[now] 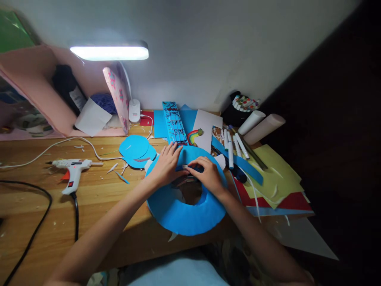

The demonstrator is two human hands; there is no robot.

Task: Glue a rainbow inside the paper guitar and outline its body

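A wide blue paper ring [186, 222] with a round hole in its middle lies at the table's front edge, partly overhanging it. My left hand [166, 165] rests over the ring's far left part, fingers stretched forward and thumb at the hole's edge, holding it. Across from it, my right hand [206, 174] is closed in a pinch at the far inner edge of the hole. A small pale bit [185, 167] shows by the fingertips; what it is, I cannot make out. Just beyond the ring lies a blue strip with dark drawn lines [174, 121].
A white glue gun [74, 172] with a black cord lies at left. Cut blue paper rounds [135, 149] and scraps are nearby. At right are markers [230, 151], yellow sheets [270, 171] and paper rolls [264, 129]. A lit lamp [110, 52] hangs above; a pink box [47, 95] stands behind.
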